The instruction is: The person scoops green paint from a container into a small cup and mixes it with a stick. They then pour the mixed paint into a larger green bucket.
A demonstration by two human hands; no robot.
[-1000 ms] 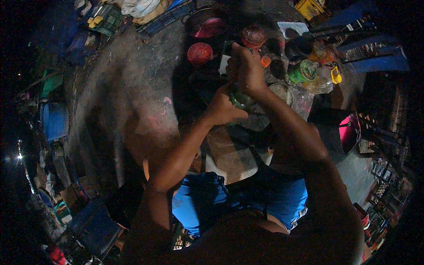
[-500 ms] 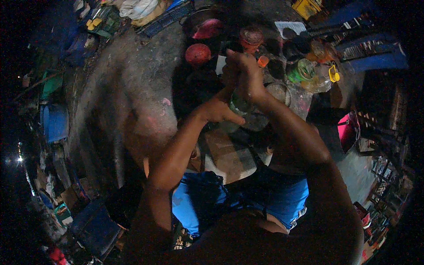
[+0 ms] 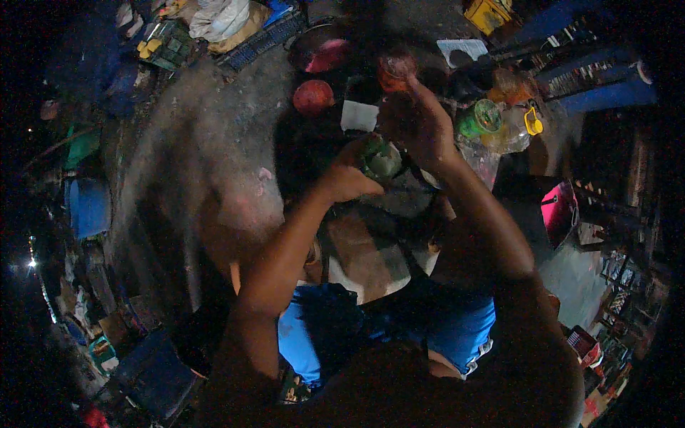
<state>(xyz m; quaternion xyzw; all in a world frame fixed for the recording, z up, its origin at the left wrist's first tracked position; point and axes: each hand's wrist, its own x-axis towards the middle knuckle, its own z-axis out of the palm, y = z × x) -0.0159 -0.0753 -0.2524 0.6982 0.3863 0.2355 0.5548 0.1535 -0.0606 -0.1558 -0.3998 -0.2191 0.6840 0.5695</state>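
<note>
My left hand (image 3: 352, 176) is wrapped around a small greenish, see-through container (image 3: 385, 161), whose round top faces up; its exact kind is too dark to make out. Apart from it, my right hand (image 3: 432, 132) is raised just beyond and to the right, thumb stretched out and fingers in shadow, with nothing visible in it. Past its thumb stands a reddish-orange tub (image 3: 397, 72). A white rectangular piece (image 3: 359, 116) lies beyond my left hand, and a round red object (image 3: 313, 98) is to its left.
To the right are a green container (image 3: 481, 118) and a clear jug with a yellow handle (image 3: 532, 122). A dark basin with something pink (image 3: 329, 55) stands at the back. A pink bag-like item (image 3: 559, 210) is at the far right; a blue bin (image 3: 88, 207) is far left.
My right hand has come away from my left, moving right and opening. The greenish container in my left hand now shows more fully, and the orange cap-like piece is no longer visible.
</note>
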